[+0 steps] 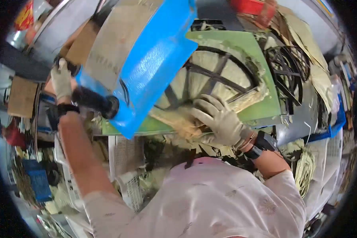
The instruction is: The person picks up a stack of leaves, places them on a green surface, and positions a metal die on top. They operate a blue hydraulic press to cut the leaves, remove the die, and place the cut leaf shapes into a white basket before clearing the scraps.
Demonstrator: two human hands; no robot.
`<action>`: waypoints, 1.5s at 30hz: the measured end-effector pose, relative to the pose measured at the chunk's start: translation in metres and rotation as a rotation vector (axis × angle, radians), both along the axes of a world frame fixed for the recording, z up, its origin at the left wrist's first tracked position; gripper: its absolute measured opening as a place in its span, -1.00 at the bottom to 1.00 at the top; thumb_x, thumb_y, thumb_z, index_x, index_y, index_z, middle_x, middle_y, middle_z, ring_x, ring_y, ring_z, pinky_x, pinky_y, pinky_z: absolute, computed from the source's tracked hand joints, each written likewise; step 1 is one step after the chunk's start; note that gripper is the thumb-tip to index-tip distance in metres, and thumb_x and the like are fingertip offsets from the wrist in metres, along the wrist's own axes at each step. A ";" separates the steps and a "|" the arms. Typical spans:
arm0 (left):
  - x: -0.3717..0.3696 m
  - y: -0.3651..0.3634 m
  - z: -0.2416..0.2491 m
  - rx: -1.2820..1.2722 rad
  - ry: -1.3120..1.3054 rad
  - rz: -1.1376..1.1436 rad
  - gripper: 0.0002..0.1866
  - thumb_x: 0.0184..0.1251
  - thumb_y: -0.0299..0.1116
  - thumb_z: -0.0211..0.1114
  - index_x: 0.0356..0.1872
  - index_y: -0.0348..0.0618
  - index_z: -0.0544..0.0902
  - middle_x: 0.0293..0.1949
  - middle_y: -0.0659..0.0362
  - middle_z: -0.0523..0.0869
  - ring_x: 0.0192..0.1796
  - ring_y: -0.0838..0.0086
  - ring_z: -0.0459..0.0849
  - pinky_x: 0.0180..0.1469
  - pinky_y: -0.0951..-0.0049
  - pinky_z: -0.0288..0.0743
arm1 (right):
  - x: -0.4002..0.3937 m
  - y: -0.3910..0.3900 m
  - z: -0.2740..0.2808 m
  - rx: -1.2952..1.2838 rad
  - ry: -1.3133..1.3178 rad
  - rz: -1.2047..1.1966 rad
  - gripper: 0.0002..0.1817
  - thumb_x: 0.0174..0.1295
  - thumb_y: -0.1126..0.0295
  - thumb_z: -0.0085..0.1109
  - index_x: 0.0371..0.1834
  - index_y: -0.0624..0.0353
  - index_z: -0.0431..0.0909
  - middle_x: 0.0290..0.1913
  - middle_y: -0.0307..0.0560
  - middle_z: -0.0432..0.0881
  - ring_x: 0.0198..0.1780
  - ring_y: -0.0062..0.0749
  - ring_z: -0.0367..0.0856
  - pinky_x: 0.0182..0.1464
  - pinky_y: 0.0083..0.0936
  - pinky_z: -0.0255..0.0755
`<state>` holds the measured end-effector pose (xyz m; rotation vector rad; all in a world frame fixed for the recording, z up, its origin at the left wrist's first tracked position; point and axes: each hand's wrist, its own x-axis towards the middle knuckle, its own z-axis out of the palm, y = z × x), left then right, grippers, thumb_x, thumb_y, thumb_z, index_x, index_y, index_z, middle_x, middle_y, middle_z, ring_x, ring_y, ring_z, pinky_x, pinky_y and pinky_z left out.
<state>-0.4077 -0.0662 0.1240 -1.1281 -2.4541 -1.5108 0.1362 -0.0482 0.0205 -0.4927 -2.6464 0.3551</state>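
My left hand point(61, 83), in a pale glove, is closed on a dark, blurred tool point(93, 100) at the left, beside a glossy blue sheet point(156, 53). The sheet overlaps the left part of a green board point(267, 104). On this board lies a fan-shaped black frame point(217, 75) with creased cream material between its ribs. My right hand point(218, 118), also gloved, rests at the frame's lower edge, its fingers apart and slightly bent. Crumpled tan material point(182, 125) lies just left of it. The left fingertips are blurred.
Several black frames point(287, 71) are piled at the right near brown paper point(311, 59). A grey-brown printed sheet point(115, 43) lies against the blue one. White baskets point(125, 154) stand below the board, and a person in red point(14, 135) is at the far left.
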 end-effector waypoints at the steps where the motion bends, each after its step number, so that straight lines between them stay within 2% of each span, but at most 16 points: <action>1: 0.006 0.001 -0.013 0.123 -0.005 0.036 -0.39 0.47 0.11 0.27 0.01 -0.41 0.58 -0.47 0.13 0.52 -0.33 0.32 0.56 -0.14 0.22 0.51 | -0.002 0.001 -0.013 0.099 -0.071 -0.033 -0.21 0.04 -0.02 0.46 0.35 0.05 0.46 0.37 0.05 0.48 0.45 0.11 0.38 0.46 0.06 0.28; 3: 0.012 -0.011 -0.051 0.251 -0.012 0.089 -0.41 0.48 0.10 0.26 -0.01 -0.39 0.61 -0.49 0.10 0.50 -0.30 0.28 0.57 -0.10 0.20 0.51 | -0.006 0.005 -0.029 0.204 -0.106 -0.077 -0.19 -0.11 0.13 0.50 0.33 0.01 0.50 0.39 -0.01 0.47 0.45 0.05 0.39 0.46 0.02 0.30; 5: 0.007 -0.052 -0.099 0.521 -0.401 -0.359 -0.54 0.25 -0.14 0.41 -0.02 -0.32 0.61 -0.10 -0.06 0.67 0.00 0.03 0.64 0.10 0.15 0.52 | -0.010 0.005 -0.030 0.180 -0.123 -0.084 -0.19 -0.15 0.17 0.50 0.30 0.03 0.52 0.39 -0.01 0.47 0.43 0.04 0.40 0.45 0.02 0.31; 6: 0.050 -0.064 -0.101 0.465 -0.348 -0.024 -0.56 0.23 -0.25 0.37 0.05 -0.33 0.60 0.09 -0.09 0.62 0.08 -0.02 0.61 0.13 0.11 0.53 | -0.012 0.004 -0.030 0.160 -0.134 -0.116 -0.20 -0.20 0.22 0.51 0.28 0.05 0.54 0.39 -0.02 0.48 0.42 0.04 0.41 0.43 0.01 0.33; 11: 0.171 -0.131 -0.129 0.052 0.398 -0.107 -0.48 0.63 0.01 0.07 -0.01 -0.40 0.56 0.05 -0.11 0.59 0.06 0.18 0.57 0.18 0.13 0.47 | -0.015 0.005 -0.021 0.174 -0.100 -0.120 -0.33 -0.13 0.26 0.47 0.19 0.08 0.61 0.30 -0.05 0.55 0.36 -0.05 0.49 0.30 -0.11 0.46; 13: 0.223 -0.142 -0.133 0.081 0.168 -0.247 -0.48 0.62 -0.05 0.11 0.20 -0.42 0.51 0.08 -0.10 0.60 0.09 0.17 0.61 0.22 0.17 0.50 | -0.014 0.009 -0.015 0.144 -0.086 -0.127 -0.34 -0.13 0.27 0.49 0.17 0.09 0.61 0.27 -0.05 0.58 0.31 -0.02 0.53 0.27 -0.12 0.48; 16: 0.269 -0.143 -0.143 0.302 -1.070 -0.392 -0.36 0.54 -0.13 0.25 0.43 -0.33 0.29 0.23 -0.15 0.59 0.21 0.00 0.67 0.28 -0.04 0.61 | -0.016 0.015 0.008 0.093 -0.025 -0.143 -0.37 -0.11 0.32 0.52 0.14 0.09 0.60 0.16 -0.03 0.65 0.18 0.02 0.62 0.17 -0.15 0.55; 22: 0.252 -0.091 -0.141 0.377 -1.327 -0.352 -0.38 0.54 -0.06 0.22 0.43 -0.24 0.36 0.26 -0.15 0.57 0.27 0.04 0.65 0.23 0.02 0.64 | -0.017 0.011 0.010 0.022 -0.075 -0.180 -0.26 -0.14 0.38 0.54 0.25 0.02 0.54 0.07 -0.05 0.68 0.09 -0.01 0.67 0.06 -0.18 0.60; 27: 0.192 -0.027 -0.190 0.427 -0.672 -0.409 -0.44 0.38 -0.42 0.39 0.36 -0.25 0.45 0.12 0.19 0.63 0.06 0.45 0.64 0.15 0.34 0.59 | -0.007 0.017 -0.008 -0.009 0.057 -0.280 -0.23 -0.07 0.38 0.53 0.33 0.04 0.48 -0.09 0.09 0.70 -0.07 0.09 0.69 -0.08 -0.10 0.57; 30: 0.246 -0.013 -0.113 0.652 -0.438 -0.488 -0.47 0.36 -0.49 0.38 0.34 -0.27 0.47 0.11 0.20 0.65 0.06 0.47 0.63 0.10 0.42 0.58 | 0.017 0.008 0.006 -0.287 0.324 -0.392 -0.34 0.14 0.25 0.52 0.31 0.19 0.52 -0.01 0.18 0.73 0.01 0.14 0.73 0.01 -0.25 0.61; 32: 0.287 -0.008 -0.079 0.626 -0.622 -0.550 -0.51 0.38 -0.47 0.37 0.32 -0.26 0.51 0.11 0.18 0.68 0.10 0.45 0.63 0.11 0.38 0.57 | 0.062 0.008 0.014 -0.260 0.437 -0.426 -0.40 0.22 0.29 0.50 0.29 0.25 0.53 0.03 0.05 0.76 0.02 -0.18 0.75 0.05 -0.36 0.60; 34: 0.316 -0.009 -0.074 0.218 -0.400 -0.872 -0.57 0.47 -0.45 0.32 0.30 -0.27 0.51 0.03 0.16 0.69 0.03 0.45 0.68 0.10 0.38 0.60 | 0.133 0.002 0.013 -0.733 0.712 -0.674 -0.41 0.23 0.45 0.43 0.34 0.28 0.51 0.13 -0.15 0.71 0.10 -0.34 0.66 0.15 -0.39 0.55; 38: 0.363 -0.016 -0.104 0.161 0.352 -0.885 -0.56 0.19 -0.27 0.49 0.06 -0.23 0.65 0.06 -0.10 0.66 0.15 -0.07 0.62 0.23 0.04 0.53 | 0.312 -0.043 0.027 -0.112 0.803 -1.224 -0.48 0.34 0.53 0.29 0.38 0.29 0.50 0.17 -0.08 0.67 0.16 -0.35 0.61 0.22 -0.44 0.50; 40: 0.369 -0.022 -0.111 -0.036 0.523 -0.864 -0.54 0.15 -0.25 0.48 0.08 -0.17 0.66 0.12 -0.06 0.64 0.30 0.02 0.53 0.40 -0.09 0.33 | 0.424 -0.095 0.021 0.236 0.819 -1.316 -0.37 0.37 0.31 0.38 0.45 0.29 0.43 0.23 0.02 0.66 0.23 -0.21 0.62 0.25 -0.34 0.50; 44: 0.372 -0.019 -0.132 -0.110 0.651 -0.891 -0.53 0.12 -0.24 0.48 0.08 -0.11 0.66 0.13 -0.01 0.62 0.35 0.05 0.48 0.46 -0.21 0.18 | 0.487 -0.200 0.076 0.748 -0.298 -2.607 -0.27 0.37 0.05 0.34 0.44 0.33 0.39 0.14 0.26 0.69 0.17 0.00 0.67 0.23 -0.22 0.51; 45: 0.374 -0.019 -0.135 -0.132 0.679 -0.881 -0.52 0.11 -0.25 0.48 0.10 -0.07 0.66 0.13 0.01 0.61 0.33 0.04 0.49 0.46 -0.25 0.14 | 0.455 -0.197 0.088 0.828 -0.351 -2.600 -0.39 0.41 0.19 0.32 0.42 0.29 0.42 0.15 0.16 0.66 0.14 -0.13 0.66 0.23 -0.30 0.50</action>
